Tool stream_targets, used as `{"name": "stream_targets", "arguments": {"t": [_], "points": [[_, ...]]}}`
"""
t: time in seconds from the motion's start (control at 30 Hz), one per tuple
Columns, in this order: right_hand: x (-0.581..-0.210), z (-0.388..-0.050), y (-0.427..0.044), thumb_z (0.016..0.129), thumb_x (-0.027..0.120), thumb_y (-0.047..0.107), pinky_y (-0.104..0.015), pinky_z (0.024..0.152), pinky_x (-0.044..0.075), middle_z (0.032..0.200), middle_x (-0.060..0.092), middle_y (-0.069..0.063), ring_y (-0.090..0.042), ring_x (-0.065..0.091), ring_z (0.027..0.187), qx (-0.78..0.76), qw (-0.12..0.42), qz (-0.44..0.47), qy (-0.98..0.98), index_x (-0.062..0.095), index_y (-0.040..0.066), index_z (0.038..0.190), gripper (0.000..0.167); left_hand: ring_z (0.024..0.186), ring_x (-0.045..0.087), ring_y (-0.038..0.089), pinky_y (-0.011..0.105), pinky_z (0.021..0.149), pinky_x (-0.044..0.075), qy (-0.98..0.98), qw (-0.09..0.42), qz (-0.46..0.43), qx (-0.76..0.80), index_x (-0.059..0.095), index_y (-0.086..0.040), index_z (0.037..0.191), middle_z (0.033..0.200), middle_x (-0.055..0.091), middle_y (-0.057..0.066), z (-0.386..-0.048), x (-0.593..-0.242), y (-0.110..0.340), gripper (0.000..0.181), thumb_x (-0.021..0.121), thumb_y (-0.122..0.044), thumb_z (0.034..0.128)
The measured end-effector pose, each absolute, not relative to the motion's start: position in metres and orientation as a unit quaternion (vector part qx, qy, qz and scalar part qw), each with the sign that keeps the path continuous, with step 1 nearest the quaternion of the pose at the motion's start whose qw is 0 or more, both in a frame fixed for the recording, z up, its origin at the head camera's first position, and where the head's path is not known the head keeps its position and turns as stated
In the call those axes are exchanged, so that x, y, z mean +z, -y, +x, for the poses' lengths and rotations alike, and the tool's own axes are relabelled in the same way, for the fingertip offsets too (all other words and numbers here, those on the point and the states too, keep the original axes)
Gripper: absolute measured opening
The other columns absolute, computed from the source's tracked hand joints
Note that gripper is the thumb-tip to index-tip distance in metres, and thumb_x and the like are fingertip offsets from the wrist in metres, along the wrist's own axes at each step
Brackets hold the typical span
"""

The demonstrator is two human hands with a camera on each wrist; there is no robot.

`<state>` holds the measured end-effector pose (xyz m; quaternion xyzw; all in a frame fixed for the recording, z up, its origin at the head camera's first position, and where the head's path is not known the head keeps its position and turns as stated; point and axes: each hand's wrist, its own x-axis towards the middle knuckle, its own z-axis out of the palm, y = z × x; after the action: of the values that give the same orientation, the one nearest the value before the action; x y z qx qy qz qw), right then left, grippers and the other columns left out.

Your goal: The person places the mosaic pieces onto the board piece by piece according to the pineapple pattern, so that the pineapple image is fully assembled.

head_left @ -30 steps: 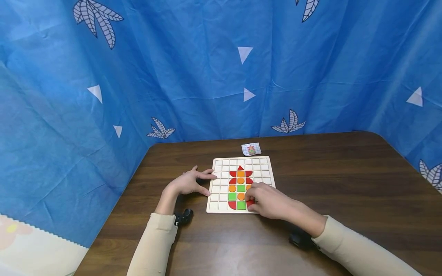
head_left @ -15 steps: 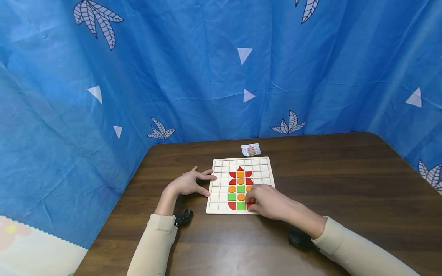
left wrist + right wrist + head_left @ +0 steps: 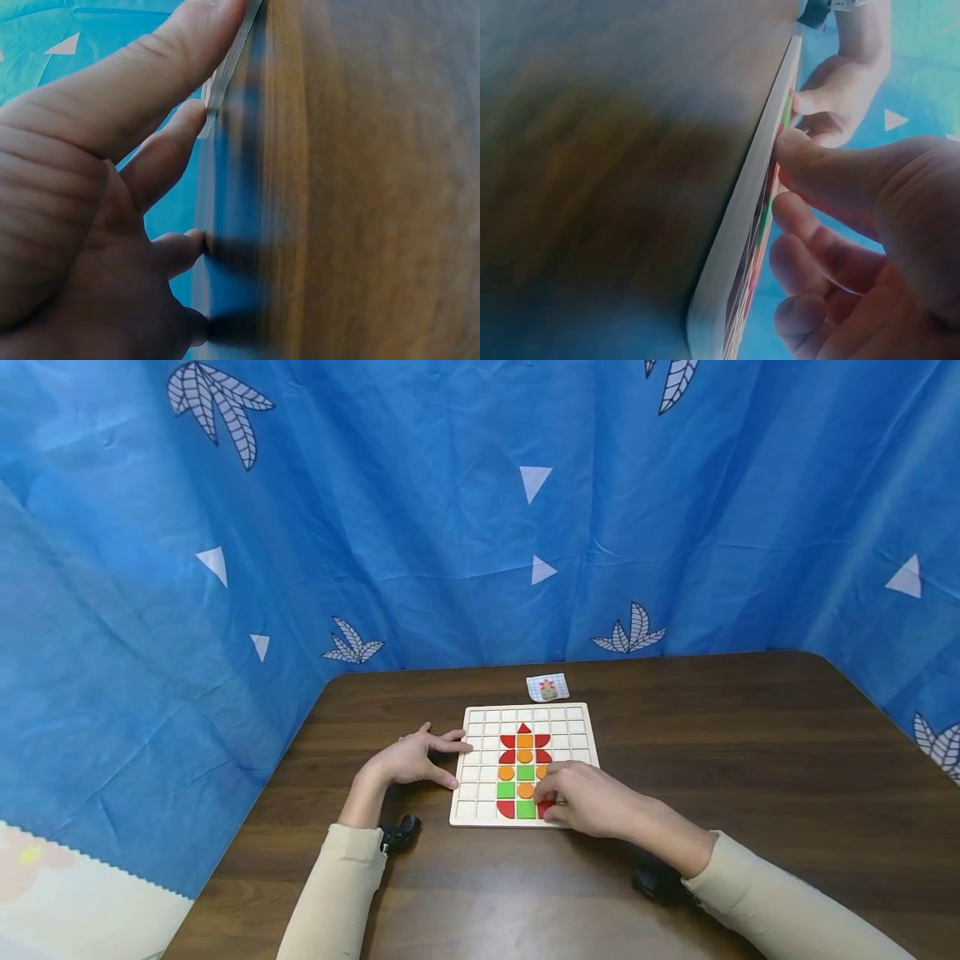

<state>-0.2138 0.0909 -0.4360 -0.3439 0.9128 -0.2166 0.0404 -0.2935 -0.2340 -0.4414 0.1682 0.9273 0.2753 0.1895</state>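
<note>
A pale square grid board (image 3: 480, 714) lies on the table. Red, orange and green tiles form a figure in its middle columns, topped by a red triangle (image 3: 524, 728). My left hand (image 3: 408, 760), fingers spread, touches the board's left edge with thumb and fingertips. My right hand (image 3: 588, 797) is over the figure's lower right, thumb and curled fingers pinching a red quarter-circle tile (image 3: 545, 809) in the bottom row. Its fingers hide the cells just above. In the right wrist view, the right thumb (image 3: 802, 154) meets the board's face beside the bent fingers.
A small card (image 3: 548, 687) printed with a similar coloured figure lies behind the board. The dark wooden table (image 3: 712, 735) extends to both sides. A blue curtain (image 3: 465, 527) hangs along its back and left. Black wrist devices (image 3: 401, 832) are worn below both hands.
Both hands keep nearly the same places. The right fingers shift only slightly over the red tile, and the whole view drifts a little.
</note>
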Motion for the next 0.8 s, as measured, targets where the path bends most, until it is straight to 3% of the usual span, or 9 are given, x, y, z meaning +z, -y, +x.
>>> {"name": "stream_targets", "arguments": {"t": [0.43, 0.67, 0.8], "points": [[-0.43, -0.223, -0.115, 0.085, 0.086, 0.022, -0.028, 0.078, 0.055, 0.103, 0.071, 0.005, -0.011, 0.061, 0.09, -0.235, 0.053, -0.302, -0.923, 0.081, 0.017, 0.107, 0.024, 0.159, 0.005, 0.047, 0.072, 0.122, 0.018, -0.923, 0.193, 0.18, 0.279, 0.067, -0.04, 0.136, 0.164, 0.041, -0.007, -0.294, -0.435, 0.238, 0.052, 0.082, -0.043, 0.0865], [-0.424, -0.232, -0.138, 0.088, 0.083, 0.021, -0.028, 0.077, 0.054, 0.108, 0.071, 0.001, -0.016, 0.06, 0.091, -0.23, 0.052, -0.275, -0.932, 0.079, 0.014, 0.111, 0.025, 0.157, 0.029, 0.029, 0.055, 0.124, 0.031, -0.919, 0.222, 0.194, 0.263, 0.05, -0.031, 0.154, 0.169, 0.033, -0.001, -0.298, -0.421, 0.235, 0.072, 0.077, -0.048, 0.0893], [-0.419, -0.245, -0.154, 0.089, 0.081, 0.022, -0.033, 0.078, 0.056, 0.11, 0.071, -0.004, -0.019, 0.062, 0.091, -0.221, 0.038, -0.27, -0.936, 0.077, 0.01, 0.116, 0.029, 0.16, 0.02, 0.034, 0.063, 0.123, 0.026, -0.928, 0.231, 0.185, 0.227, 0.039, -0.034, 0.16, 0.172, 0.024, -0.002, -0.299, -0.412, 0.233, 0.083, 0.073, -0.059, 0.0882]]}}
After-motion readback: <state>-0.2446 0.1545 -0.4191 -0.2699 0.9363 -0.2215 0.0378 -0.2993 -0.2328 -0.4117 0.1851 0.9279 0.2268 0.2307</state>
